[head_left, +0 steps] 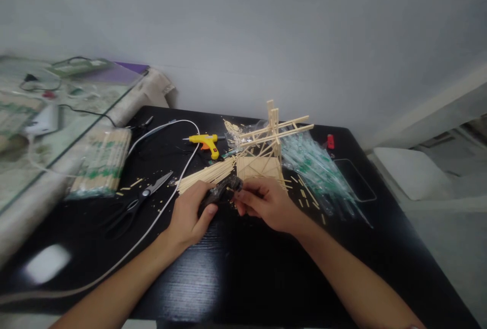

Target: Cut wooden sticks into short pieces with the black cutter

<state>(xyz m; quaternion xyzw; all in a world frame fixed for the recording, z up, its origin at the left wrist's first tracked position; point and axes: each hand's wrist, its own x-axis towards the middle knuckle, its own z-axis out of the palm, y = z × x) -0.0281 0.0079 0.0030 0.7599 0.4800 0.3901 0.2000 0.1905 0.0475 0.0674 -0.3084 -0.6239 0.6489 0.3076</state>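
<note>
My left hand [194,212] is closed around a dark, blackish object [220,191] whose kind I cannot make out. At its right end my right hand [266,202] has thumb and fingers pinched together; what they grip is hidden, though a small pale bit shows beside them. Just beyond the hands a bundle of thin wooden sticks [207,174] lies on the table. Behind my right hand stands a model built of sticks, a frame with crossed arms [276,134] over a flat stick base [258,167].
A yellow glue gun [205,141] lies behind the sticks. Black-handled scissors [146,193] and a white cable [171,192] are on the left, near packed sticks [102,161]. Plastic packaging [315,164], a phone-like dark slab [353,179] and a red item [330,141] lie right.
</note>
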